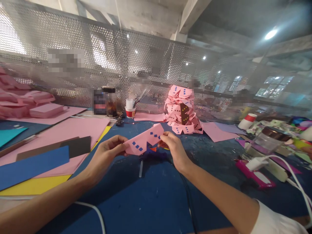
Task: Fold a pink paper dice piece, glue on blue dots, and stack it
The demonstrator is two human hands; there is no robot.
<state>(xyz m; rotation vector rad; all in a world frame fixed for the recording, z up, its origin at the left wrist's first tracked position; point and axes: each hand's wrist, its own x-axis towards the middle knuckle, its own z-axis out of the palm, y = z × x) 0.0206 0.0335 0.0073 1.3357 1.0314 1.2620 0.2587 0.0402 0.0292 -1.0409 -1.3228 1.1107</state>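
Observation:
A folded pink paper piece with rows of small blue squares and a notch in its lower edge is stretched between my two hands above the blue table. My left hand pinches its left end between thumb and fingers. At the right end, my right hand pinches it near a blue square. Just under the paper lies a dark blue object with a bit of orange, mostly hidden; I cannot make out its kind. A translucent stick shows below it. Beyond my right hand rises a pile of similar pink pieces.
Pink sheets, a blue strip and dark strips lie left. A black cable crosses the table. At right are a clear jar, a magenta object and a white cable. A perforated screen stands behind.

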